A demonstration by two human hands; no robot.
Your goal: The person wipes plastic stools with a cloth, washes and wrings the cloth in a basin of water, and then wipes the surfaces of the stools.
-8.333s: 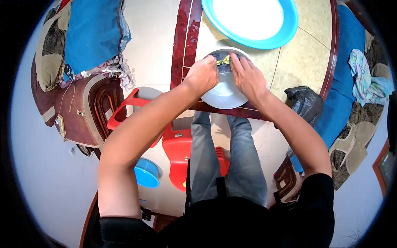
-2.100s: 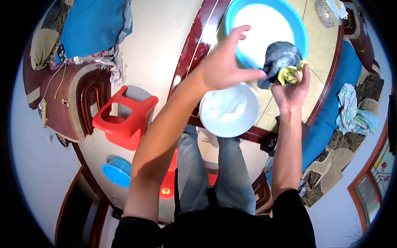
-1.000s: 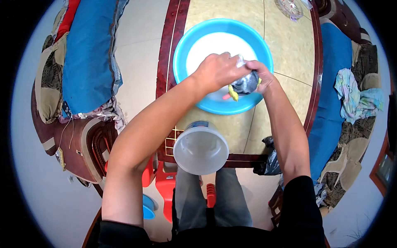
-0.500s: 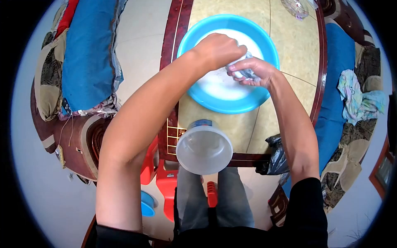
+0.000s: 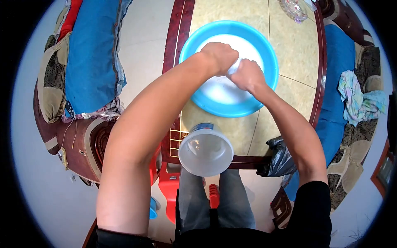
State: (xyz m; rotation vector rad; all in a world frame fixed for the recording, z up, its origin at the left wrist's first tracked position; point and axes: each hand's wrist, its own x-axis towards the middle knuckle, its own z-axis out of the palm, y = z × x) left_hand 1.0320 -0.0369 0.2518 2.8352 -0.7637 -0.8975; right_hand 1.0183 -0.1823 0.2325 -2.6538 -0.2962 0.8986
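A wet, whitish cloth (image 5: 235, 67) is bunched between my two fists, with only a small part of it showing. My left hand (image 5: 220, 58) is closed around one end. Close beside it, my right hand (image 5: 249, 76) is closed around the other end. Both are over a round blue basin (image 5: 269, 49) on the table. White, sudsy liquid (image 5: 223, 91) lies in the basin under my hands. Most of the cloth is hidden by my fingers.
An open translucent plastic tub (image 5: 206, 151) stands at the table's near edge, beside a yellow wire rack (image 5: 175, 142). A black plastic bag (image 5: 278, 159) is near my right forearm. A clear glass dish (image 5: 294, 10) sits at the far right. Red stools (image 5: 168, 186) are below.
My right hand has turned over from palm-up to knuckles-up and closed around the cloth. The cloth is now gathered tighter between both fists. The view has shifted slightly.
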